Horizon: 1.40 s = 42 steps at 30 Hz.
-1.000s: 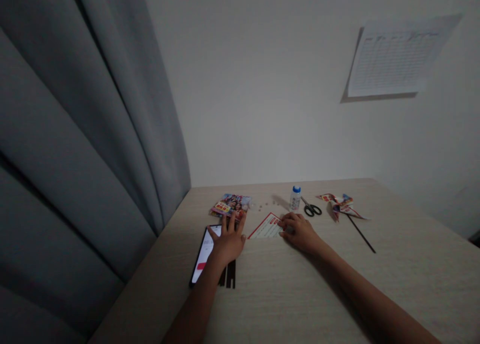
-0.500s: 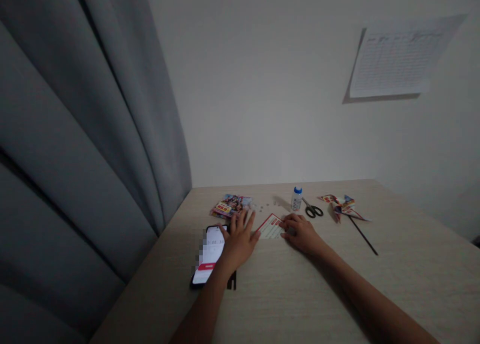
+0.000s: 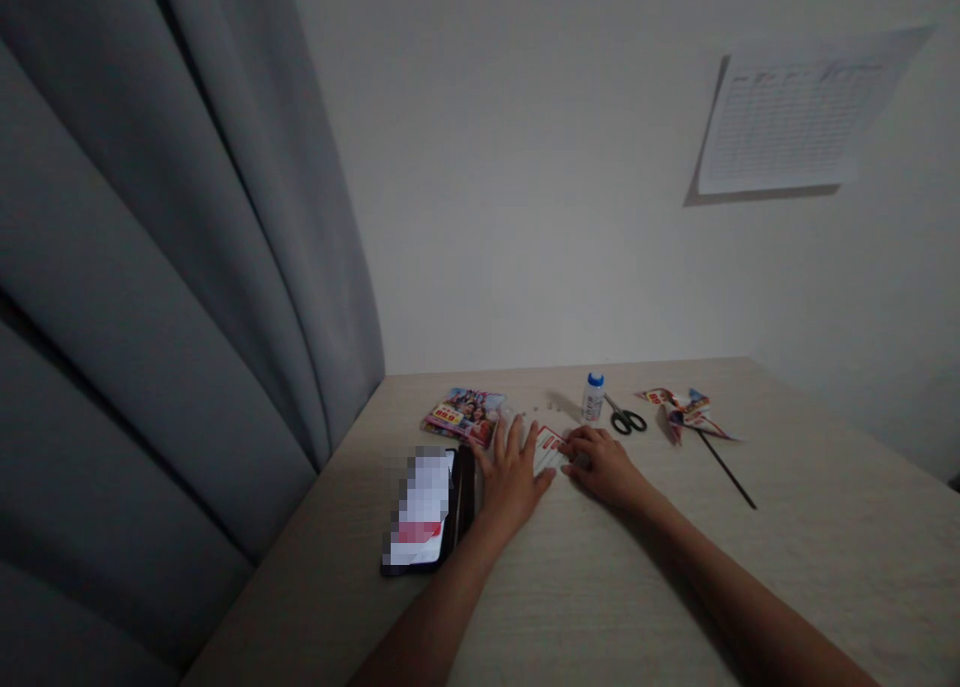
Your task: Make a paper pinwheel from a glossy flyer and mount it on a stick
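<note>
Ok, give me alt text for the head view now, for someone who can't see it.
A left hand and a right hand cover the sides of a red-edged printed paper on a pale table. Beyond are a blue-capped bottle and scissors; a paper pinwheel lies to the right, a phone and colourful printed sheets to the left.

The left hand (image 3: 514, 475) is palm down, fingers (image 3: 513, 437) spread, thumb (image 3: 546, 479) toward the right hand (image 3: 604, 467), which arches just beside it with bent fingers. Behind the 2 hands, the left forearm (image 3: 446, 597) and right forearm (image 3: 720, 557) slant apart, bare.
</note>
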Motion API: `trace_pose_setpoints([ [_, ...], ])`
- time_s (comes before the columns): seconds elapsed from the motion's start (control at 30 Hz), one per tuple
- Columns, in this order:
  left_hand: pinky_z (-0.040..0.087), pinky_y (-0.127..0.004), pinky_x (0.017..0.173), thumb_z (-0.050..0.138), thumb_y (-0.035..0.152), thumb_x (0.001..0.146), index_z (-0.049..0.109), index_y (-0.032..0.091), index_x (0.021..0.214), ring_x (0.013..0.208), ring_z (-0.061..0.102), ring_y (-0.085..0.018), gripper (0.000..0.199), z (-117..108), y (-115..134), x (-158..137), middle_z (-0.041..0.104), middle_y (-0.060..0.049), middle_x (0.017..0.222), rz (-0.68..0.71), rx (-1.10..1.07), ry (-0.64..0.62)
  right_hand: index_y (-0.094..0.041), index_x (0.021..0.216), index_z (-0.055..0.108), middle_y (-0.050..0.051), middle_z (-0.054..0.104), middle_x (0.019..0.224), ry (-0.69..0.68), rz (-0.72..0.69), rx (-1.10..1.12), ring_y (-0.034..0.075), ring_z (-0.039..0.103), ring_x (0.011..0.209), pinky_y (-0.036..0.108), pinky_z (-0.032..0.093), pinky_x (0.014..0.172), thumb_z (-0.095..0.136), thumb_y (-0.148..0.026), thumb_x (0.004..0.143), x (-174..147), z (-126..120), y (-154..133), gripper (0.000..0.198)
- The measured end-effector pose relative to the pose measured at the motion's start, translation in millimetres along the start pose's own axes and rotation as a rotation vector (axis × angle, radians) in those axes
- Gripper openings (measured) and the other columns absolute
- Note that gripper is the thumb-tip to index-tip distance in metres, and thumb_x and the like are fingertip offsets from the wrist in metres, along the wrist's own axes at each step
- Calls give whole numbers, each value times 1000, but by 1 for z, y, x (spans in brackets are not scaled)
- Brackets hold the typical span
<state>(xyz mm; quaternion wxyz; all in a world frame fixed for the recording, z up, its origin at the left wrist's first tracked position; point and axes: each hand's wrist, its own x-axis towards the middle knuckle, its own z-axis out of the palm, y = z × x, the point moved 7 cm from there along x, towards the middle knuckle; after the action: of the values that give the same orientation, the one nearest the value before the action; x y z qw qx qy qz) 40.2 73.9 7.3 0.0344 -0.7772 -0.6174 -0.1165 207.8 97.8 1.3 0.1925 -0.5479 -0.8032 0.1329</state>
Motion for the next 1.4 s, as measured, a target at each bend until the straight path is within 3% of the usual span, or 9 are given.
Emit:
trace_pose_setpoints([
  [0.37, -2, -82, 111, 42, 63, 95, 7, 27, 164, 156, -10, -40, 85, 12, -13, 6, 2, -6, 172, -13, 11, -105, -29, 120, 72, 7, 63, 132, 2, 1, -11, 28, 55, 120, 43, 44, 103, 67, -33, 85, 2, 2, 3, 36],
  [0.8, 6, -84, 109, 41, 52, 97, 1, 30, 164, 157, -6, -39, 80, 4, -32, 2, -9, -3, 171, -79, -8, -220, -28, 119, 71, 6, 62, 134, -14, 1, 2, 27, 54, 122, 42, 45, 103, 65, -34, 86, 1, 1, 5, 35],
  [1.4, 11, -85, 107, 42, 42, 98, -3, 36, 161, 156, 0, -41, 78, -15, -63, -11, -1, -3, 172, -159, 42, -284, -29, 121, 70, 6, 62, 134, -29, -3, 3, 27, 54, 122, 42, 45, 102, 64, -35, 86, 0, -3, 5, 36],
])
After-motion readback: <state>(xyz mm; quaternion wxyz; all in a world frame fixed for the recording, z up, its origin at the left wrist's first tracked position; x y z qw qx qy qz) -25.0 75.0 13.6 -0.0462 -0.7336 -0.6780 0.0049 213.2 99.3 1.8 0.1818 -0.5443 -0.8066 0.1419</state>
